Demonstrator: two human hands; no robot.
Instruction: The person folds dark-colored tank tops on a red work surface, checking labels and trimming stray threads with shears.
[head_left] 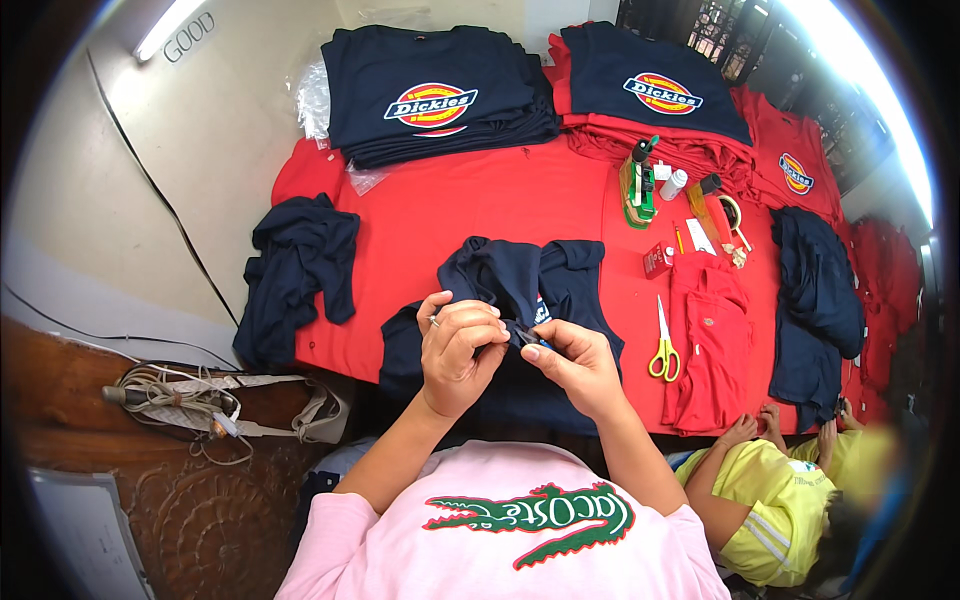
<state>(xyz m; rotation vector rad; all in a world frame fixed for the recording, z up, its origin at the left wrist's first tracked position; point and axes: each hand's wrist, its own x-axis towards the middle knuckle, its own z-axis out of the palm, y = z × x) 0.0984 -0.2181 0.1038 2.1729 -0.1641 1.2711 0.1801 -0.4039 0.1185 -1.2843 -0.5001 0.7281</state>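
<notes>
A navy garment (570,270) with a small printed patch lies bunched at the table's near edge in front of me. Above it my left hand (462,350) is closed, thumb and fingers pinching a bit of the navy cloth; a ring shows on one finger. My right hand (578,368) meets it from the other side, closed around a small dark tool (530,338) that looks like thread snips. The tool's tip touches the pinched cloth between both hands. Fingers cover most of the tool and of the pinched spot.
Red cloth covers the table (450,195). Yellow-handled scissors (663,350) lie right of my hands, beside a folded red garment (705,340). Navy shirt stacks (440,60) stand at the back. A green tape dispenser (637,185) is behind. Co-workers in yellow (770,515) sit at right.
</notes>
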